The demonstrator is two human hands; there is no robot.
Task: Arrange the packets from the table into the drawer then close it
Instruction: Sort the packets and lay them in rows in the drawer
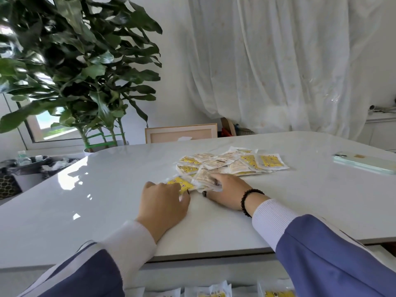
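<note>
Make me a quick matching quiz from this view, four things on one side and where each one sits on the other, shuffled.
Things:
1. phone
2. potted plant
3. bead bracelet
4. pile of packets

Places:
A. beyond the table's far left corner
B. middle of the table, just past both hands
C. right wrist
D. far right of the table

Pairs: 1-D, 2-A, 3-C, 4-B

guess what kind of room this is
Probably a living or dining room at home: a big plant, sheer curtains and a white table with snack packets and a phone.
</note>
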